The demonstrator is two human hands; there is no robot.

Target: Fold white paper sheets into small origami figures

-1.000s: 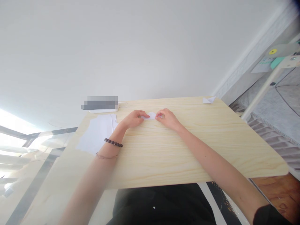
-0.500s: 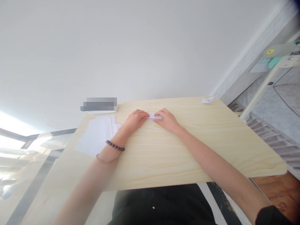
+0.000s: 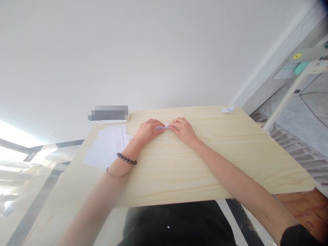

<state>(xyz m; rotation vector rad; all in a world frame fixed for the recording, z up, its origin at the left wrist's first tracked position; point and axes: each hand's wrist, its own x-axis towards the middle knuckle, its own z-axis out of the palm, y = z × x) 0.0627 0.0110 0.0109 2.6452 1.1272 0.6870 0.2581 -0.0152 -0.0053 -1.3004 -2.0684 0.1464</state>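
A small folded piece of white paper (image 3: 166, 125) lies between my hands, toward the far side of the wooden table. My left hand (image 3: 150, 130) pinches its left end, thumb in front and fingers behind. At the right end, my right hand (image 3: 183, 130) grips it the same way, its fingertips pressed together. Much of the paper is hidden by my fingers, so its full shape cannot be made out. A dark beaded bracelet (image 3: 126, 159) circles my left wrist.
Several white paper sheets (image 3: 107, 145) lie on the table (image 3: 205, 177) beside my left forearm. A folded white paper piece (image 3: 228, 109) sits at the far right corner. At the far left is a white object with a blurred-out top (image 3: 110, 121). Behind rises a white wall (image 3: 164, 68).
My fingers have closed in on the paper, and the thumbs now lie along its front edge. Less of the paper shows, as a thinner strip. My right fingers have drawn together.
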